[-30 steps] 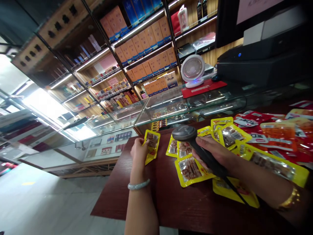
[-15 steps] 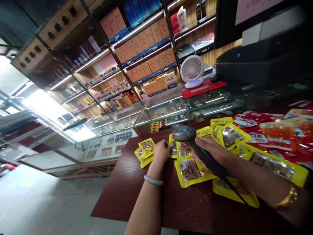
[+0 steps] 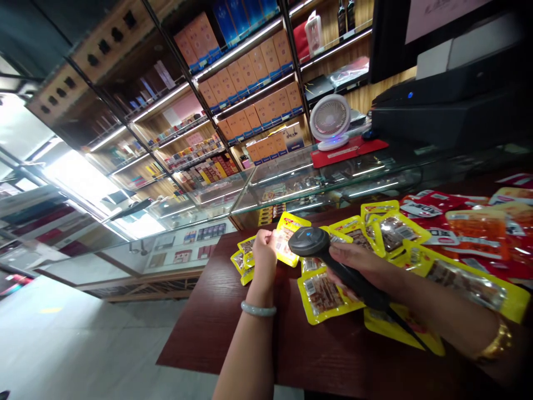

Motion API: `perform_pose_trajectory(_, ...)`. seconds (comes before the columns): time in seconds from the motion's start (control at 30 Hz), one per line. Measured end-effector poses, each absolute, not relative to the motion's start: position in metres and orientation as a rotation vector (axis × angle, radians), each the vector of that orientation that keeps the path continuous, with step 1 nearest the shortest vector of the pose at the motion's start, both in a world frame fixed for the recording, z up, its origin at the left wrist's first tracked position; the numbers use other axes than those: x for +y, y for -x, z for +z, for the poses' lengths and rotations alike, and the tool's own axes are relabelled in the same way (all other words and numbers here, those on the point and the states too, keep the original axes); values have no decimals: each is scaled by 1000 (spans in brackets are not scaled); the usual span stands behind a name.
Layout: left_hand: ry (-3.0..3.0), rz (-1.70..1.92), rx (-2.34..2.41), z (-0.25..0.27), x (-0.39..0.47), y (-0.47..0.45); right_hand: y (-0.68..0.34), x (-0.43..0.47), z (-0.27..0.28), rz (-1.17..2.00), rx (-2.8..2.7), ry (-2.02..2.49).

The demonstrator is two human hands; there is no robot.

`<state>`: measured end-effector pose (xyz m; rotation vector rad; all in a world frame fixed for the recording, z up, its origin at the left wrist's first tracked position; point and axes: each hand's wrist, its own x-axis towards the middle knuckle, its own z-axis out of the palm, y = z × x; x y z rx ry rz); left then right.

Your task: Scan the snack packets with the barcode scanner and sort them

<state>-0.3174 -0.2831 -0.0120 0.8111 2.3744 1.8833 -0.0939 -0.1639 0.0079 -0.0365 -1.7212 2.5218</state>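
My left hand pinches a yellow snack packet by its left edge and holds it raised and tilted, with bright light on its lower part. In my right hand is a dark barcode scanner, its head close beside that packet and a small blue light on top. Below the scanner lies another yellow packet with a barcode and brown strips showing through its window. A few small yellow packets lie left of my left hand, partly hidden by it.
On the dark wooden table, more yellow packets and red and orange packets are heaped at the right. Behind stand a glass counter, a white fan and a black machine. The scanner's cord trails toward the front right.
My left hand has lifted a yellow packet off the table and turned it up beside the scanner head. The scanner stays in my right hand, nearly in place.
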Motion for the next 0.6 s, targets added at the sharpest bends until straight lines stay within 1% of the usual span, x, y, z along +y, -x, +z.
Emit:
perform_pose_trajectory(0.1, -819, 1887, 2355, -15, -281, 318, 93, -164, 9, 2520, -1720, 11)
perform_pose_trajectory(0.33, -698, 1940, 2525, -11, -300, 347, 93, -163, 10, 2519, -1672, 40)
perform_pose_trajectory(0.43, -595, 1985, 2801, 0, -321, 365, 90, -163, 18, 2478, -1651, 81)
perform_pose_trajectory(0.53, -624, 1900, 3079, 10, -328, 369, 85, -164, 29, 2427, -1616, 128)
perform_pose_trajectory(0.6, -768, 1741, 3062, 10, -320, 357, 82, -164, 36, 2393, -1603, 166)
